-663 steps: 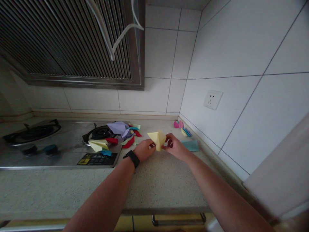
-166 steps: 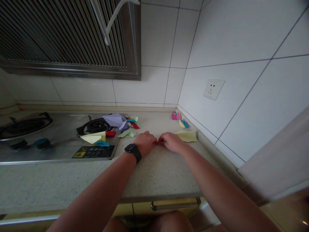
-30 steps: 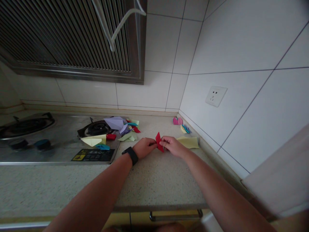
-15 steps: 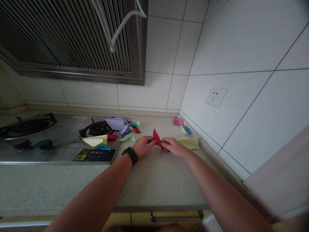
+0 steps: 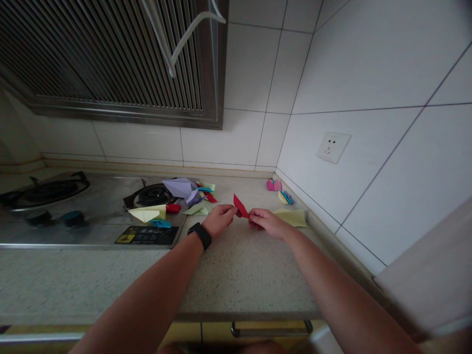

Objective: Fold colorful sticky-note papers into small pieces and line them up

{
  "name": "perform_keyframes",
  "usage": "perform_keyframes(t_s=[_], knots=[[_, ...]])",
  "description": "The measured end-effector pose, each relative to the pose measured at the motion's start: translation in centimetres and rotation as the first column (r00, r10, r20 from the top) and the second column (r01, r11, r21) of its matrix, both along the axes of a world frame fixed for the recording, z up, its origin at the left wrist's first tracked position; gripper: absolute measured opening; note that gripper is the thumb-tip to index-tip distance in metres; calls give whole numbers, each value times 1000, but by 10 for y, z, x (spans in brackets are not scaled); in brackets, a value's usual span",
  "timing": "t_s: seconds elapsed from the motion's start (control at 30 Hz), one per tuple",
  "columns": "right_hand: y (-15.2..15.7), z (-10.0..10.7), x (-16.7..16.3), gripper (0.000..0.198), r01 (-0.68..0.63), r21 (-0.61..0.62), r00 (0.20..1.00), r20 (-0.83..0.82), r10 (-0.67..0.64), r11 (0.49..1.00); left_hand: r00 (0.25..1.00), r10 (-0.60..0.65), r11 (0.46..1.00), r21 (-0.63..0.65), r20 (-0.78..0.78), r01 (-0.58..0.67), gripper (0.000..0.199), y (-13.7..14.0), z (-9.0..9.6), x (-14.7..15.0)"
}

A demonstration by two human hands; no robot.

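Observation:
A folded piece of red paper [image 5: 241,206] is held up between my two hands, just above the counter. My left hand [image 5: 220,219], with a black watch on its wrist, pinches the paper's left side. From the right, the fingers of my right hand [image 5: 266,222] close on its lower right end. Some red shows under the right fingers, and how the paper is folded there is hidden. Behind my right hand lies a yellow sheet of paper [image 5: 293,217]. Beyond my left hand is a pale green folded paper [image 5: 198,209].
On the gas stove [image 5: 99,216] lie a pale yellow folded paper [image 5: 147,213] and a purple paper plane [image 5: 179,187], among other coloured folded papers. Pink folded paper [image 5: 274,185] and a blue-and-yellow one [image 5: 286,197] sit by the corner. A range hood [image 5: 121,110] hangs above.
The red paper has tilted, its right end now reaching further right. My right hand has shifted slightly right, a little further from the left. The camera view moved slightly.

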State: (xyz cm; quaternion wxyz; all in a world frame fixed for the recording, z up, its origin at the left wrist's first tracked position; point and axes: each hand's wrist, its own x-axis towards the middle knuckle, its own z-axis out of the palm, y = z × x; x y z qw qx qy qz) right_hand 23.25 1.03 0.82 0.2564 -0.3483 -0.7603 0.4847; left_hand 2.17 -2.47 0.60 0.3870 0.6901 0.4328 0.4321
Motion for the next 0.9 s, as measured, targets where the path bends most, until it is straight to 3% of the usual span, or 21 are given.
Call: perform_keyframes(t_s=[0.2, 0.27, 0.4, 0.57, 0.9], knots=[[-2, 2, 1, 35, -29, -94, 999, -28, 26, 995, 997, 30, 999, 46, -67, -27, 41, 1, 3, -1], [-2, 3, 0, 31, -5, -54, 1000, -22, 4, 999, 996, 42, 998, 54, -80, -37, 40, 2, 3, -2], [-2, 6, -1, 21, 65, 142, 995, -90, -52, 988, 997, 61, 997, 54, -41, -59, 37, 4, 0, -2], [-4, 13, 2, 16, 76, 251, 992, -115, -48, 965, 994, 93, 996, -8, 56, -93, 37, 8, -3, -3], [-5, 18, 8, 24, 59, 197, 993, -111, -37, 979, 986, 111, 992, -69, 126, -103, 35, 10, -1, -4]])
